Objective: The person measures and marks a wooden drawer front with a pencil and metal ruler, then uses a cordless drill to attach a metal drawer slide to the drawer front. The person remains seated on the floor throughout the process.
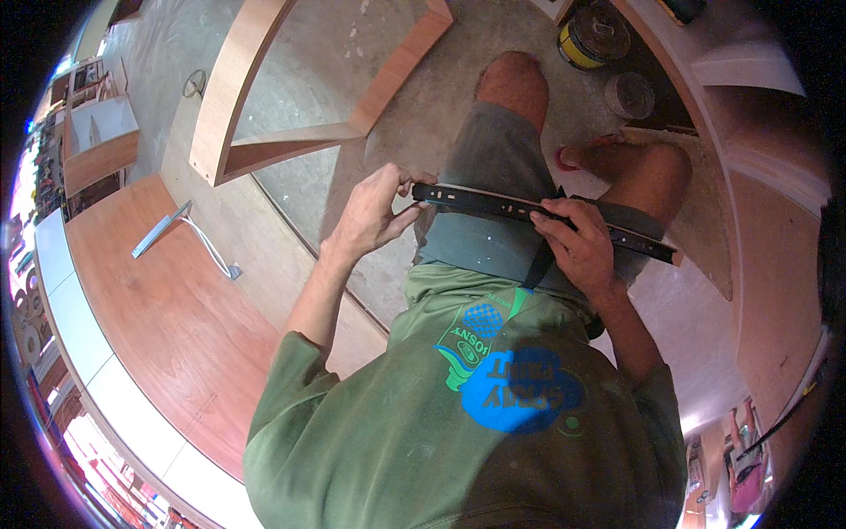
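A black metal drawer slide (pixel 480 202) with slots and holes along it lies across my thighs, tilted down to the right. My left hand (pixel 386 210) pinches its left end between thumb and fingers. Further along, past the middle, my right hand (pixel 577 240) grips the slide from above, with fingers curled over its edge. The right end of the slide sticks out beyond that hand.
Ahead stands an open wooden frame (pixel 211 132). On the left, a wooden panel (pixel 167 291) carries a metal bracket-like piece (pixel 163 231) and a white strap or cable (pixel 210 247). A yellow-and-black can (pixel 582 48) and a round tin (pixel 629 95) sit at far right, beside a curved-looking wooden edge (pixel 718 150).
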`<action>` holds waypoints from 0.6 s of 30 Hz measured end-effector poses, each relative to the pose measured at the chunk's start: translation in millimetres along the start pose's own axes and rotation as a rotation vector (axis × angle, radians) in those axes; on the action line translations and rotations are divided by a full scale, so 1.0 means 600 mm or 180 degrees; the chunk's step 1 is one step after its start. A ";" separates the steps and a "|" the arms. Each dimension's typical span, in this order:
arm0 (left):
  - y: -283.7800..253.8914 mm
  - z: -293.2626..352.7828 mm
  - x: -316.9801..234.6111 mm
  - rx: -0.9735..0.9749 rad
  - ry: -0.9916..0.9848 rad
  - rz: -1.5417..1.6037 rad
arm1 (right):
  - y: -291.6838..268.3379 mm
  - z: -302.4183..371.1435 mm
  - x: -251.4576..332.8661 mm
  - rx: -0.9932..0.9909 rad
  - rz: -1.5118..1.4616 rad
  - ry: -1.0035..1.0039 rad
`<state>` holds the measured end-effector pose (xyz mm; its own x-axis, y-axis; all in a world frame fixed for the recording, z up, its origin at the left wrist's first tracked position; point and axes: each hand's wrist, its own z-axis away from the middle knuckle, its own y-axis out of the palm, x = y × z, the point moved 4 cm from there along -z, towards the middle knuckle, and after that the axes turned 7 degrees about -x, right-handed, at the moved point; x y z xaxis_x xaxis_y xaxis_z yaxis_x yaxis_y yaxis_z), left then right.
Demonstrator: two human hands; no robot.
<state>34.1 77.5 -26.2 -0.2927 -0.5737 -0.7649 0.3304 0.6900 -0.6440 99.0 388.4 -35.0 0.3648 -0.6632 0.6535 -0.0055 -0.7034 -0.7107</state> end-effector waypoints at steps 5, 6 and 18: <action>0.002 0.000 -0.002 -0.0099 -0.0024 0.0062 | 0.002 0.004 -0.004 0.0026 0.0047 0.0001; 0.003 -0.002 -0.002 -0.0146 0.0014 0.0132 | 0.000 0.005 -0.004 0.0014 0.0079 -0.0016; -0.027 -0.009 -0.017 -0.0341 -0.0272 0.0424 | 0.000 0.010 -0.009 0.0005 0.0056 0.0060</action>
<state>27.0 74.6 -7.7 -0.1739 -0.5064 -0.8446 0.2623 0.8028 -0.5354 102.3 393.7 -40.0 0.3470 -0.6803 0.6456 -0.0105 -0.6912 -0.7226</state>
